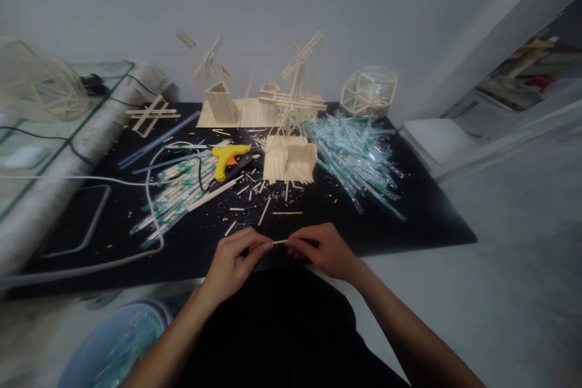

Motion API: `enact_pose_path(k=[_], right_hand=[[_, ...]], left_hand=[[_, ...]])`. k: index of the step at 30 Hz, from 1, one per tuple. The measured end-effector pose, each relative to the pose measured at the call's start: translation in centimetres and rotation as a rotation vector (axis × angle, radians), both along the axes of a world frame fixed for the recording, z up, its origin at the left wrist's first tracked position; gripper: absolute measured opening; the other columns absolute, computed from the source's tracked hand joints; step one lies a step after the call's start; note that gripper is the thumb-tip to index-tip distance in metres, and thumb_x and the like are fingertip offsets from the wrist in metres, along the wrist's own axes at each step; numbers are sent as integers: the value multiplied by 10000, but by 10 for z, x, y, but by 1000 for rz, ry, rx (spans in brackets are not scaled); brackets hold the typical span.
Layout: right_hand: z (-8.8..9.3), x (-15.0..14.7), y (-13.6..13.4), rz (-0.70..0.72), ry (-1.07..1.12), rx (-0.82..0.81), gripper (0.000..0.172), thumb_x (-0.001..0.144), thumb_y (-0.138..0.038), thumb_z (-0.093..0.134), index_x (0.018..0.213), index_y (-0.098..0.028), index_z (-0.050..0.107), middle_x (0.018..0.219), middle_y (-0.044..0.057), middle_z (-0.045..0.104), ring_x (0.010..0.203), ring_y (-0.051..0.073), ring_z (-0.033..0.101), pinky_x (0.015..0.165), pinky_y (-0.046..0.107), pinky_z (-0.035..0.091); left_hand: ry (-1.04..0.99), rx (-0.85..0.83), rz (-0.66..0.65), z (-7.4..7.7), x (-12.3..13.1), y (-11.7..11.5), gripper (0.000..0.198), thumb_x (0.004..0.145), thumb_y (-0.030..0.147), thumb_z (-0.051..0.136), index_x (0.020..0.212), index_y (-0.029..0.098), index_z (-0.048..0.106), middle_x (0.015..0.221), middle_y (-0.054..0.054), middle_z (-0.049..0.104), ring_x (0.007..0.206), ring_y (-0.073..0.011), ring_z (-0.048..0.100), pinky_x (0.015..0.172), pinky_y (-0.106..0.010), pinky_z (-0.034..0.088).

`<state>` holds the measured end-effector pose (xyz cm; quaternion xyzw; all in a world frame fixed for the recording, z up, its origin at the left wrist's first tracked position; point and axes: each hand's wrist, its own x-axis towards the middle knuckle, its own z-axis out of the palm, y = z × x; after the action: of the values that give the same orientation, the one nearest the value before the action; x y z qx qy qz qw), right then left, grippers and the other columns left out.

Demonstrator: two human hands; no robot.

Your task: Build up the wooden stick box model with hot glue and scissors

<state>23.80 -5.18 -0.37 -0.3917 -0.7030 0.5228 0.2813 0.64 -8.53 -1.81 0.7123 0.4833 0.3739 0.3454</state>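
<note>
Pinched between both my hands is a short thin wooden stick [280, 242], held level over the front edge of the black table [182, 257]. My left hand [239, 254] closes thumb and forefinger on its left end. The right end is in the fingertips of my right hand [325, 248]. Just beyond lie loose cut sticks [264, 211]. Farther back stands a small windmill-like model [291, 157] made of glued sticks. To its left a yellow glue gun [227, 159] rests on several wrapped sticks [175, 194].
A pile of plastic-wrapped sticks [359, 151] lies at right, below a polyhedron frame [369, 91]. More stick models [221, 103] stand against the wall. A white cable [152, 212] crosses the left side. A bin [118, 342] with plastic wrappers stands on the floor, lower left.
</note>
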Motion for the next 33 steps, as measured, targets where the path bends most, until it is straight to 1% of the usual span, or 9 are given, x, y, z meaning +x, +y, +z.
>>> enact_pose_path(k=[3,7,11,14,21,27,30,33], right_hand=[[0,3,-5,7,-27,28,217,973,-289,628,894,-171,792,784,41,776,640,146,711,641,239,547],[-5,-1,-9,-55,2,43,202,957,-275,645,882,-166,798,773,43,775,643,142,713,631,229,548],[-7,-4,-8,-36,114,-92,187,930,-293,684,900,-159,810,731,43,770,596,138,702,590,231,558],[-7,-7,-5,-15,206,-199,210,912,-336,714,895,-149,808,697,42,761,579,142,706,576,240,574],[-12,-12,-4,8,303,-307,328,946,-440,672,981,-133,778,840,86,788,697,162,752,644,272,614],[-14,-13,-6,4,354,-395,387,959,-497,635,1002,-131,754,897,105,782,774,182,759,662,291,614],[-12,-12,-5,-24,321,-380,395,938,-506,656,972,-126,760,863,96,776,751,173,744,653,282,598],[-7,-8,-1,-13,227,-384,394,889,-504,710,891,-115,774,773,79,765,646,146,707,606,258,567]], left_hand=[[10,-12,-85,1,-1,3,199,989,313,615,890,191,737,797,-19,685,724,-131,620,661,-235,447],[49,-30,-94,1,-1,3,239,1007,320,581,871,181,719,771,-8,660,702,-120,598,651,-227,426],[43,-83,-105,-1,-2,-1,257,1016,335,558,878,181,710,765,1,663,703,-117,593,654,-219,419],[24,-122,-108,-1,-3,-1,279,1020,354,541,883,181,711,738,9,652,671,-112,573,622,-209,407],[-10,-144,-75,-1,-5,2,319,1018,377,531,860,165,710,668,15,615,618,-105,552,591,-201,398],[-12,-145,-60,-1,-4,2,303,1016,366,538,879,170,725,637,25,612,588,-98,538,572,-196,391],[0,-119,-36,-1,-3,2,275,1008,355,562,899,175,738,704,8,671,631,-106,573,590,-200,409],[-1,-86,-72,-2,-3,2,228,1005,325,579,943,186,748,842,-15,735,743,-122,642,682,-210,460]])
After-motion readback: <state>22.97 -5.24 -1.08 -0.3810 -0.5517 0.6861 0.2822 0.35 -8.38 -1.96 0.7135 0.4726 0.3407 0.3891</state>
